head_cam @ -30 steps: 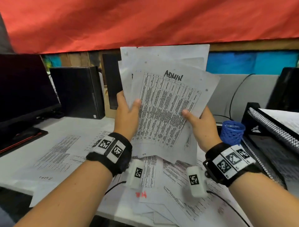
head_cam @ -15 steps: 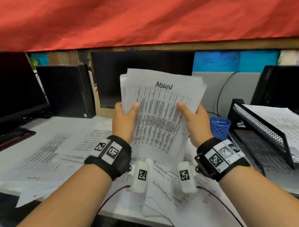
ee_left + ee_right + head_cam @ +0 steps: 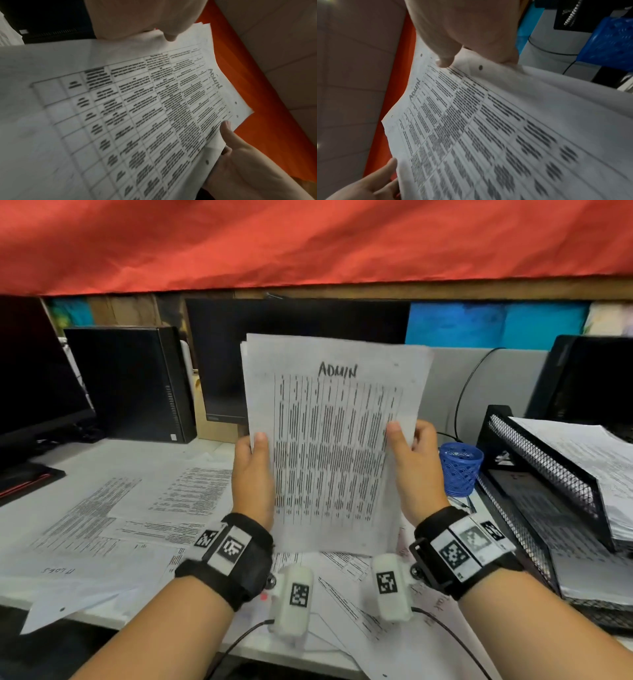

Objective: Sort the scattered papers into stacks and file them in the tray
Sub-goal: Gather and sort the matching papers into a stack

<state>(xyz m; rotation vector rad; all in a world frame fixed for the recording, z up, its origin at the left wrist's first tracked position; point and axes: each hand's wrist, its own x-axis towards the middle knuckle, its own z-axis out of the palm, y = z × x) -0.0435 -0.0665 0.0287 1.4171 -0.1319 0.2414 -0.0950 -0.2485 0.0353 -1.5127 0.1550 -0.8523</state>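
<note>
I hold a stack of printed sheets (image 3: 335, 440) upright above the desk; the front sheet has a table and the handwritten word ADMIN. My left hand (image 3: 253, 470) grips its left edge, thumb on the front. My right hand (image 3: 411, 467) grips its right edge the same way. The same stack (image 3: 137, 108) fills the left wrist view, and the stack (image 3: 488, 135) fills the right wrist view. More printed papers (image 3: 137, 508) lie scattered on the desk below. A black mesh tray (image 3: 548, 467) stands at the right with papers on both levels.
A blue mesh cup (image 3: 459, 467) stands between my right hand and the tray. A dark monitor (image 3: 34, 378) is at the left, a black computer case (image 3: 130, 381) beside it, another monitor (image 3: 291, 337) behind the stack. Red cloth (image 3: 308, 241) hangs overhead.
The fanned, crooked sheets have been squared into one even stack. Both hands moved to the stack's side edges, and the stack now stands lower and straighter.
</note>
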